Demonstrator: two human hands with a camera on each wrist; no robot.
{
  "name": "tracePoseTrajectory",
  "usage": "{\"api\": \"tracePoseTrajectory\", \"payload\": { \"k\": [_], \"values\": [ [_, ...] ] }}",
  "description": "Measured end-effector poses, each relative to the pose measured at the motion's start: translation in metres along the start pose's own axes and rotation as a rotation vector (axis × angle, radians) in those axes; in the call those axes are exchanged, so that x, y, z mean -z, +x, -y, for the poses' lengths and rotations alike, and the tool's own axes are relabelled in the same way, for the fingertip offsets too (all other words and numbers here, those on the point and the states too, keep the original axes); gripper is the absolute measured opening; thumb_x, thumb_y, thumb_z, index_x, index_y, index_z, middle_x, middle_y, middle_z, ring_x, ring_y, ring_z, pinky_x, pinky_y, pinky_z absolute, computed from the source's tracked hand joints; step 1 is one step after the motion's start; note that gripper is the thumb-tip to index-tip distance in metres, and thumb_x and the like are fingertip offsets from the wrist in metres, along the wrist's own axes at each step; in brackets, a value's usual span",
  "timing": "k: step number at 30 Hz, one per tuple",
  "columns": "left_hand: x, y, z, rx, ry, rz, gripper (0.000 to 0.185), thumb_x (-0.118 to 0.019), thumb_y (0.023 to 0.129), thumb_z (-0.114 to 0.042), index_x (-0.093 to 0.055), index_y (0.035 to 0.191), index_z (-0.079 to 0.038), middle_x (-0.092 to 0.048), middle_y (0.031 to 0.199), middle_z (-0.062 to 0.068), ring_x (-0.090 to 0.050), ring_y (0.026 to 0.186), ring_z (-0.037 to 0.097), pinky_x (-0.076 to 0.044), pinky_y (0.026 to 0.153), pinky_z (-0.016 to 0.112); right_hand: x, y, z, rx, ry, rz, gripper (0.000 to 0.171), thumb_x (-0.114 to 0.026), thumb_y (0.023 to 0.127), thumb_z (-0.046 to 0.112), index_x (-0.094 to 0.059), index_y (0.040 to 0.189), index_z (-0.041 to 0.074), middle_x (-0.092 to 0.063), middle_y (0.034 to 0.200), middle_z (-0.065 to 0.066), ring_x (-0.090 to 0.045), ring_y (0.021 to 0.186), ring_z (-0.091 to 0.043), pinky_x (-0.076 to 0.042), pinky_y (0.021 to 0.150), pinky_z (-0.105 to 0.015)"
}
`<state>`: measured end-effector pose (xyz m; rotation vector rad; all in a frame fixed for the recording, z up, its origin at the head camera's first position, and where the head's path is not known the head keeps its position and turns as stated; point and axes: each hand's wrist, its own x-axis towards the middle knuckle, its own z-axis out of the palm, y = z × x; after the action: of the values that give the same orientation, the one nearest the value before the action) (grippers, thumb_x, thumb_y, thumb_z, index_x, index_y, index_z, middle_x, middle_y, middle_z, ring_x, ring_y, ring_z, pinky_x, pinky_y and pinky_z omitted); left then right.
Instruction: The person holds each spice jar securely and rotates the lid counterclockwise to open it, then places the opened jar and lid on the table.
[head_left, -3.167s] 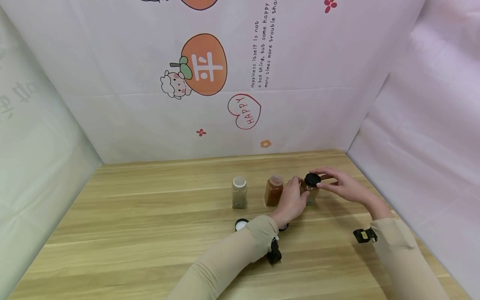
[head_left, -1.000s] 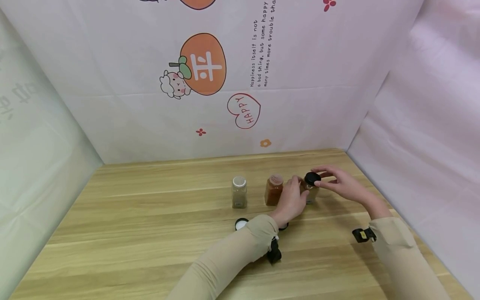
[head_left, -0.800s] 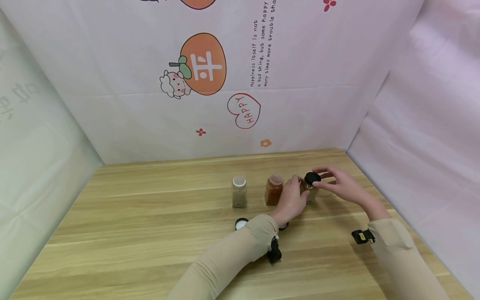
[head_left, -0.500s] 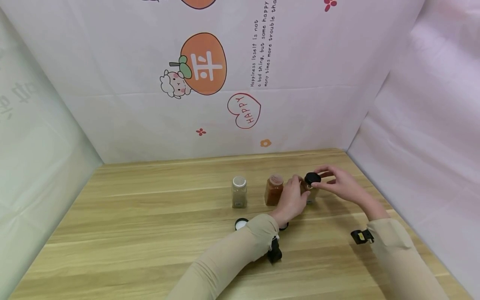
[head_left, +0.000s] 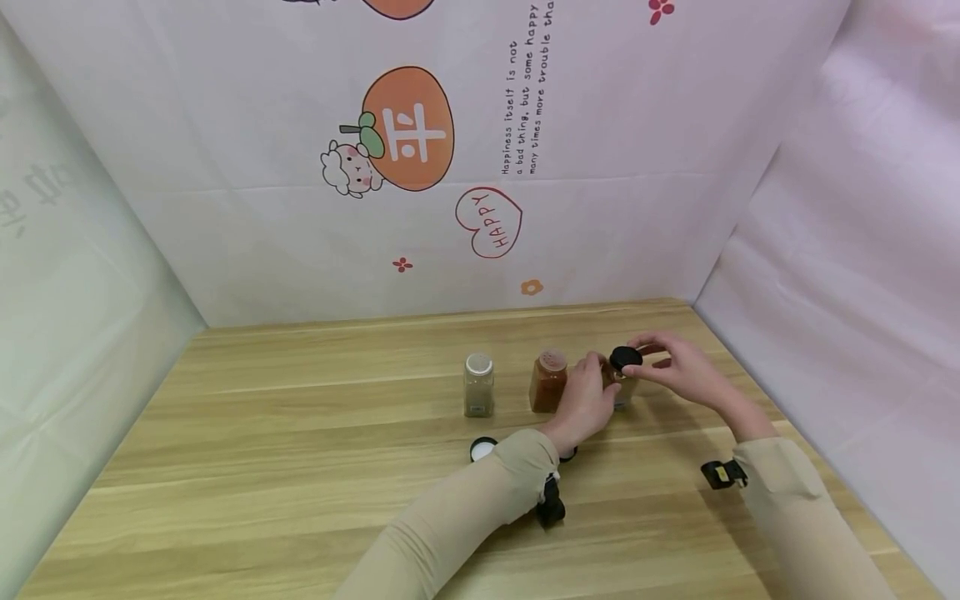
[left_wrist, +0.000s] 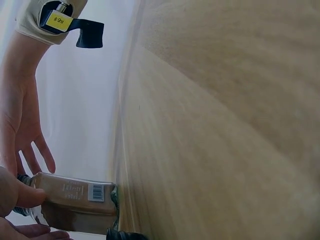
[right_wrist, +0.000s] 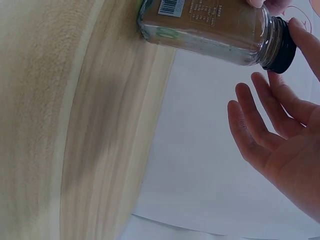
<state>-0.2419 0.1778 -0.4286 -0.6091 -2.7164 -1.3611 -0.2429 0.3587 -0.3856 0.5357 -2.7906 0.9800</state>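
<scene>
Three spice jars stand in a row on the wooden table (head_left: 300,467). My left hand (head_left: 587,398) grips the body of the rightmost jar (head_left: 621,390), which holds brown powder. My right hand (head_left: 678,367) pinches its black cap (head_left: 624,358) from the right. In the right wrist view the jar (right_wrist: 210,22) and cap (right_wrist: 281,47) show with one finger on the cap, while the right hand's (right_wrist: 280,145) other fingers are spread. In the left wrist view my thumb lies on the jar (left_wrist: 70,202).
An orange-brown jar (head_left: 548,382) and a paler jar (head_left: 478,386) with light shaker tops stand to the left, uncapped. A loose black cap (head_left: 482,448) lies in front of them; another (head_left: 568,454) peeks out by my left wrist. White sheets wall the table's back and sides.
Almost nothing has changed. My right hand's fingers have shifted slightly around the black cap. The left hand and all the jars stay where they were.
</scene>
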Motion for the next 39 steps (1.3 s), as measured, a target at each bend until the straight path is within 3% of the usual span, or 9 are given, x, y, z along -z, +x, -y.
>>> {"api": "tracePoseTrajectory", "payload": {
  "k": [14,39],
  "values": [
    [0.000,0.001,0.000,-0.036,0.017,0.006,0.021,-0.061,0.093,-0.018,-0.049,0.110,-0.014,-0.054,0.099,-0.001,-0.052,0.083,0.007,-0.044,0.067,0.017,0.005,0.000,0.003,0.076,-0.023,0.015,0.032,-0.070,0.087,0.019,-0.061,0.116,0.006,-0.062,0.117,-0.013,-0.057,0.110,-0.032,-0.052,0.083,-0.048],
    [-0.003,0.002,-0.001,-0.016,0.068,0.023,0.026,-0.059,0.094,-0.021,-0.047,0.116,-0.014,-0.054,0.103,-0.002,-0.055,0.090,0.006,-0.046,0.071,0.018,0.011,0.001,0.002,0.149,-0.106,0.086,0.033,-0.063,0.092,0.019,-0.057,0.120,0.003,-0.060,0.118,-0.013,-0.057,0.110,-0.032,-0.051,0.084,-0.050]
  ]
}}
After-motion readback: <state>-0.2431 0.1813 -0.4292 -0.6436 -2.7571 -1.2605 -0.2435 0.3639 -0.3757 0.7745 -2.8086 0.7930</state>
